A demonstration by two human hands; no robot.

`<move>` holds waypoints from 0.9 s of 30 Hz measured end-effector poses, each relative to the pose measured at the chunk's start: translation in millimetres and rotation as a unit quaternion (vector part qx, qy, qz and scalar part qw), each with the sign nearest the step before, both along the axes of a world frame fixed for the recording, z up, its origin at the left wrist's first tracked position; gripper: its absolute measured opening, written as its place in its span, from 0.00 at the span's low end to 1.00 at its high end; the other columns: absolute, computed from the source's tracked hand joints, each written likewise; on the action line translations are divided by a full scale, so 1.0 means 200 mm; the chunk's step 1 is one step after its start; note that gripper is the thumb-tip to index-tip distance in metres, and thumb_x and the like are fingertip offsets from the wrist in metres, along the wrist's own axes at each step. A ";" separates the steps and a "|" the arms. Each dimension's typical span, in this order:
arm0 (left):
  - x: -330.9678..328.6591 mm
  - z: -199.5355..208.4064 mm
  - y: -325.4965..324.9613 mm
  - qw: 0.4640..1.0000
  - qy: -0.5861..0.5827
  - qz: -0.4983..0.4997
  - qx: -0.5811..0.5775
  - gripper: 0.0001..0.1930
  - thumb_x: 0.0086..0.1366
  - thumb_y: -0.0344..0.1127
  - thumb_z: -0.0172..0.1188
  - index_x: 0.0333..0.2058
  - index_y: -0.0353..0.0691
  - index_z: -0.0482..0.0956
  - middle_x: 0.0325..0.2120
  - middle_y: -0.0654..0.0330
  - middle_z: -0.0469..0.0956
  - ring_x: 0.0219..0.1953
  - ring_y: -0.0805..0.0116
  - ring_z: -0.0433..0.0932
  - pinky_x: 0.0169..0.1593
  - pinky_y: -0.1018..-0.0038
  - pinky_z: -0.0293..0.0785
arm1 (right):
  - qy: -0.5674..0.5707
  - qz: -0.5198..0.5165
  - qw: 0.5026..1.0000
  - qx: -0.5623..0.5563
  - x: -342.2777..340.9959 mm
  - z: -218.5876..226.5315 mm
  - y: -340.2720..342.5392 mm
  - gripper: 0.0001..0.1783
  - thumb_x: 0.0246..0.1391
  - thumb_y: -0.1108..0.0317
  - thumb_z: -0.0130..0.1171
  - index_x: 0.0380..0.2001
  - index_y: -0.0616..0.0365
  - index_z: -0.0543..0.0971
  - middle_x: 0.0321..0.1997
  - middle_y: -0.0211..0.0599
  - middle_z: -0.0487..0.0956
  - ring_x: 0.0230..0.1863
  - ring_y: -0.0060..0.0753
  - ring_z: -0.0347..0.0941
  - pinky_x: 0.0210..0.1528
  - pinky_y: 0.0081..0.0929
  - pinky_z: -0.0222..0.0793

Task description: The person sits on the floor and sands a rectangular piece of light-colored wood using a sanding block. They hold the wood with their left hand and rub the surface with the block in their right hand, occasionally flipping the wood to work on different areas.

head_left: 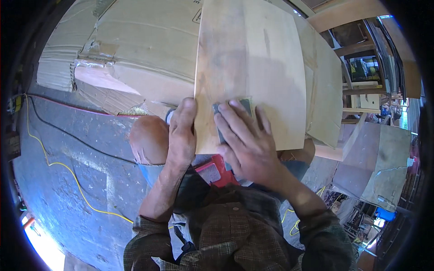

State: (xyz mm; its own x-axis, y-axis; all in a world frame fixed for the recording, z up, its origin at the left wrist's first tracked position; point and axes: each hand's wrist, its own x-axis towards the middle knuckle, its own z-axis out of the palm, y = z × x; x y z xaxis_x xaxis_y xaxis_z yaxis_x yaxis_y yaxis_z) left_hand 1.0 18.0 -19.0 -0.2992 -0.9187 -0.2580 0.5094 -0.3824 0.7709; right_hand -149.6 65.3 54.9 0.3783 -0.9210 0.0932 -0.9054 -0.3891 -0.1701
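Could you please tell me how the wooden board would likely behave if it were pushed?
The wooden board would probably stay stiff, as it shows no visible sag. Being broad and flat, it seems unlikely to roll. It might slide, since no clamp shows and the left hand is at its edge.

My feed showed white glare [43, 246] blown out at lower left, smaller bright patch [404, 119] near right edge. Saw soft shadow across pale board [280, 90], bluish sheen on floor [45, 203]. Shirt [226, 230] sat dim. Fisheye bent straight edges; black rim swallowed corners. Far shelves [361, 47] read murky.
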 end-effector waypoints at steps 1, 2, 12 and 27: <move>0.01 0.00 0.00 1.000 -0.009 -0.007 -0.004 0.18 0.73 0.41 0.41 0.46 0.32 0.72 0.40 0.58 0.75 0.41 0.74 0.73 0.46 0.75 0.69 | 0.005 0.001 1.000 -0.001 0.00 -0.01 0.01 0.26 0.54 0.61 0.52 0.55 0.61 0.72 0.65 0.44 0.64 0.67 0.45 0.58 0.64 0.55 0.48; 0.02 0.00 0.00 1.000 -0.017 -0.015 -0.011 0.18 0.72 0.40 0.43 0.48 0.31 0.72 0.44 0.56 0.75 0.44 0.72 0.74 0.49 0.74 0.70 | -0.013 0.001 0.999 -0.037 -0.02 -0.04 -0.05 0.26 0.55 0.62 0.51 0.57 0.59 0.70 0.63 0.43 0.65 0.64 0.45 0.61 0.64 0.55 0.48; -0.03 0.04 -0.02 0.999 -0.008 0.021 -0.031 0.17 0.72 0.39 0.45 0.45 0.30 0.73 0.39 0.60 0.75 0.41 0.75 0.73 0.46 0.77 0.69 | 0.101 -0.085 0.988 -0.075 -0.24 -0.17 -1.22 0.22 0.60 0.56 0.43 0.49 0.57 0.74 0.57 0.52 0.70 0.51 0.57 0.70 0.50 0.54 0.64; -0.05 0.14 -0.01 1.000 -0.012 0.025 0.008 0.18 0.74 0.41 0.42 0.41 0.31 0.73 0.34 0.62 0.75 0.38 0.79 0.71 0.43 0.80 0.68 | 0.071 -0.080 0.994 0.008 -0.24 -0.07 -0.91 0.27 0.61 0.52 0.45 0.61 0.47 0.66 0.65 0.39 0.64 0.63 0.45 0.62 0.64 0.52 0.53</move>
State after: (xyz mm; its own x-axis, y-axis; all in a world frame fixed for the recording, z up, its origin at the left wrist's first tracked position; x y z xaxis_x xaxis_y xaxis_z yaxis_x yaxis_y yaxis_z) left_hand -8.7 15.0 8.4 -0.2456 -0.9281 -0.2798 0.5098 -0.3692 0.7770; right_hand -196.9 -117.2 41.5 0.2358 -0.9712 0.0343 -0.9706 -0.2371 -0.0407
